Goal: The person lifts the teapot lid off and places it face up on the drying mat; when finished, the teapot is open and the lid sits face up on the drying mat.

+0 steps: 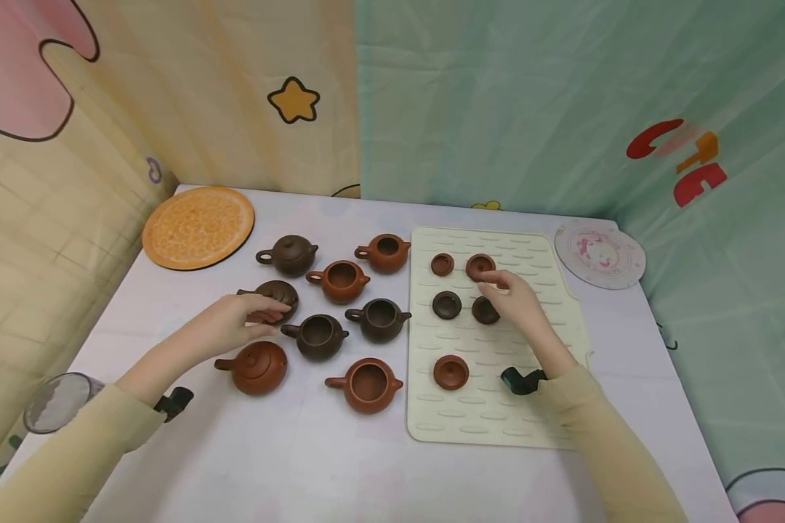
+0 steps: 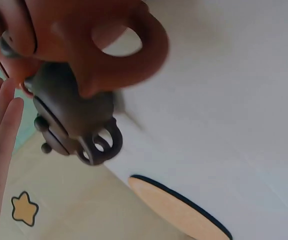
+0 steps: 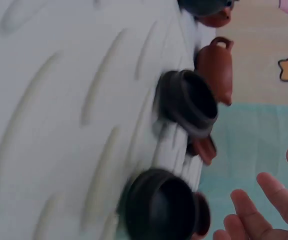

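My left hand (image 1: 232, 319) hovers over a lidded dark-brown teapot (image 1: 281, 292), its fingers extended and holding nothing. Just below it sits a lidded reddish teapot (image 1: 259, 368). On the cream mat (image 1: 497, 414), my right hand (image 1: 520, 301) has loosely bent fingers near a reddish lid (image 1: 477, 265) and a dark lid (image 1: 485, 311). The right wrist view shows no object between those fingers (image 3: 251, 215). Other upturned lids lie there, among them a dark one (image 1: 447, 305) and a reddish one (image 1: 451, 372). Several lidless teapots stand between the hands, including a dark one (image 1: 381, 320).
A round orange mat (image 1: 198, 226) lies at the back left, and a pink-and-white patterned plate (image 1: 600, 253) at the back right. A clear glass (image 1: 62, 403) is beside the left forearm. Patterned curtains (image 1: 484, 109) enclose the white table (image 1: 288, 465).
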